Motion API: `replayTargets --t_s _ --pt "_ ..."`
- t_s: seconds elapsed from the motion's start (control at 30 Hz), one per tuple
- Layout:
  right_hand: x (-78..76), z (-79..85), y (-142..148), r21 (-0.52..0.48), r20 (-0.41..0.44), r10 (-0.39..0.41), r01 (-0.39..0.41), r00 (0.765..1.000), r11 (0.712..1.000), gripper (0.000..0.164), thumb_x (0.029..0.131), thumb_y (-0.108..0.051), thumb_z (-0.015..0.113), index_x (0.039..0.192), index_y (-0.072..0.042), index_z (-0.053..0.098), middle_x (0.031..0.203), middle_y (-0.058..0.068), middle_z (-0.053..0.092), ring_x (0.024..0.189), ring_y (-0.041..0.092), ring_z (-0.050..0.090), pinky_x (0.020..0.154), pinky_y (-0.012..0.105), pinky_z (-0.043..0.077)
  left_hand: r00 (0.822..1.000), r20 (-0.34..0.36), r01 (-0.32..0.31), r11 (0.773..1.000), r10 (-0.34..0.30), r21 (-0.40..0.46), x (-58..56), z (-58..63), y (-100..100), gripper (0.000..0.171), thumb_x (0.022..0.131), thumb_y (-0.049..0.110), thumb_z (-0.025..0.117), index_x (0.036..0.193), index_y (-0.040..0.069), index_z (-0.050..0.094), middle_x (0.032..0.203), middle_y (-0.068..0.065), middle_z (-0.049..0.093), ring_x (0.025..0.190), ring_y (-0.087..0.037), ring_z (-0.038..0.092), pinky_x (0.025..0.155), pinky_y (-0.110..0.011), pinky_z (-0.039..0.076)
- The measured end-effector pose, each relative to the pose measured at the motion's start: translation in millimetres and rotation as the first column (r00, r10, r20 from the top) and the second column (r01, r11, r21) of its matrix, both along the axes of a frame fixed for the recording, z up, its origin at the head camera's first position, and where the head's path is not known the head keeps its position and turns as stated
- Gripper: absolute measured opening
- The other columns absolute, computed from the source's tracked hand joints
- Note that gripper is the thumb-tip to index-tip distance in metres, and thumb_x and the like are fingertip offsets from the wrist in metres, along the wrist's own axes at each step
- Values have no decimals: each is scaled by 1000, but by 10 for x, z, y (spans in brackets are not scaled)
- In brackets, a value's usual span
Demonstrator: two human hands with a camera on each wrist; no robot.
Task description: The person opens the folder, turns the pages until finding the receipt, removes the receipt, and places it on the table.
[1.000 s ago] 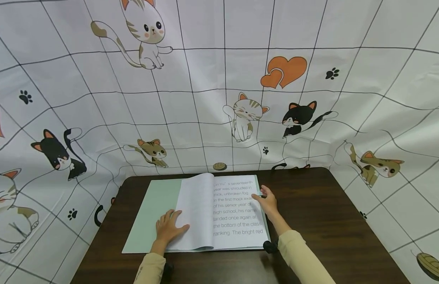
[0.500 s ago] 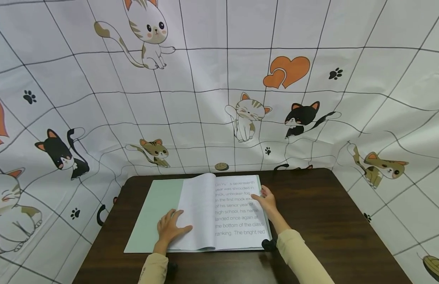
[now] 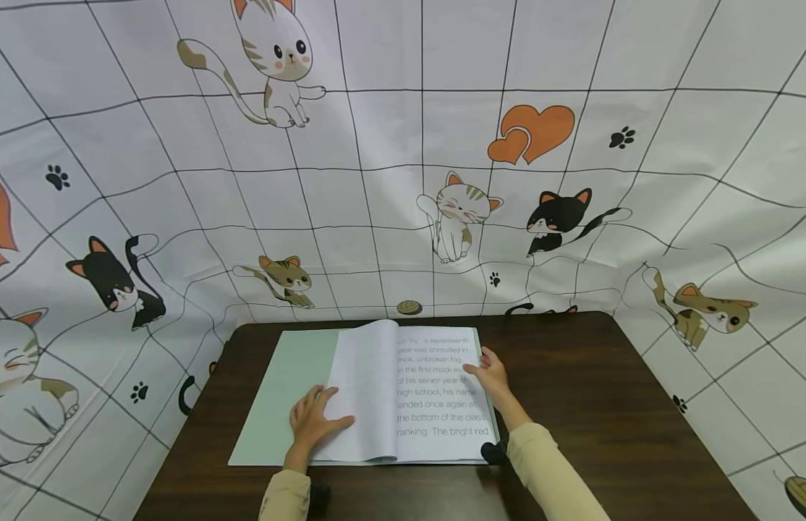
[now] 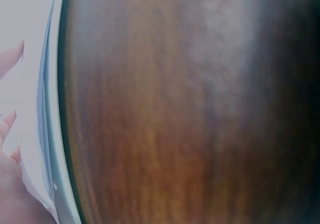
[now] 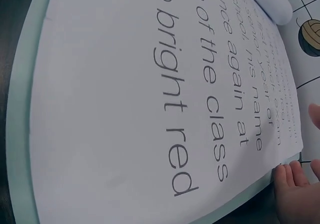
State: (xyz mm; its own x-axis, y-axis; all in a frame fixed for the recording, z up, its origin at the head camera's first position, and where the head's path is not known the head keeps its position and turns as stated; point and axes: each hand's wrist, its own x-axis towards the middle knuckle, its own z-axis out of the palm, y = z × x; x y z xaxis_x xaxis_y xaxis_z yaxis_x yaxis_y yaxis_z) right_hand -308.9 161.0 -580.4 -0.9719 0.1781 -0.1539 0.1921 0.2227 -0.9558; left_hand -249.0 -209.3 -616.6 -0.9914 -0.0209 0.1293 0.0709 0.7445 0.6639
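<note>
A book with a pale green cover [image 3: 289, 383] lies spread on the dark table. Its white left page [image 3: 364, 398] is blank and curves up near the spine, while large grey print covers the right page [image 3: 435, 391]. My left hand [image 3: 312, 420] rests on the left page with thumb and fingers spread. At the outer edge of the right page is my right hand [image 3: 494, 376]. Its thumb reaches over the paper, and its fingers touch the cover's edge in the right wrist view, thumb apart from them. In the left wrist view, the left hand [image 4: 15, 189] shows only partly.
Brown wooden tabletop [image 3: 572, 405] extends on both sides of the book and in front of it. A white curtain [image 3: 377, 130] with grid lines and cartoon cats hangs behind and beside the table. Small black devices [image 3: 494, 453] are at the wrists.
The head view has shifted slightly, so everything appears a little farther right. Both hands keep nearly the same places on the book, and the pages have not turned.
</note>
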Motion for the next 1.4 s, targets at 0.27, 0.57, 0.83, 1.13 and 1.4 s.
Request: replayTargets --t_s 0.27,0.57,0.83,1.13,1.4 --pt "-30 -44 14 88 17 40 -41 999 995 74 87 -6 65 150 4 27 146 32 39 134 45 42 109 52 39 999 -33 7 1000 -7 -12 19 27 -58 78 67 50 81 128 8 57 140 -25 40 126 -52 32 102 -69 17" --pt "-135 -17 -9 132 41 118 -123 992 984 78 83 -5 66 149 7 27 143 35 42 130 45 46 107 53 41 998 56 -1 1000 1 -3 26 103 -91 76 69 42 83 132 8 55 146 -23 36 132 -50 28 107 -67 14" --pt "-142 -2 48 116 27 83 -85 996 990 71 83 -4 66 146 5 35 136 32 48 123 43 51 102 51 44 1000 -6 4 1000 -4 19 -22 -21 -72 79 67 50 82 129 9 56 143 -24 38 128 -51 29 104 -68 15" --pt "-192 114 77 171 -13 146 -142 989 975 70 82 -2 65 147 0 38 126 30 53 94 32 60 75 32 51 1000 7 3 999 -3 40 -39 -13 -48 79 68 48 82 130 8 56 144 -24 36 129 -50 27 105 -68 12" --pt "-204 246 71 64 19 189 -190 982 980 66 89 -4 61 150 -7 36 121 27 56 84 21 64 67 25 52 999 53 -9 999 6 48 -43 -37 -25 79 67 45 82 132 8 55 147 -23 34 132 -50 25 108 -67 10"
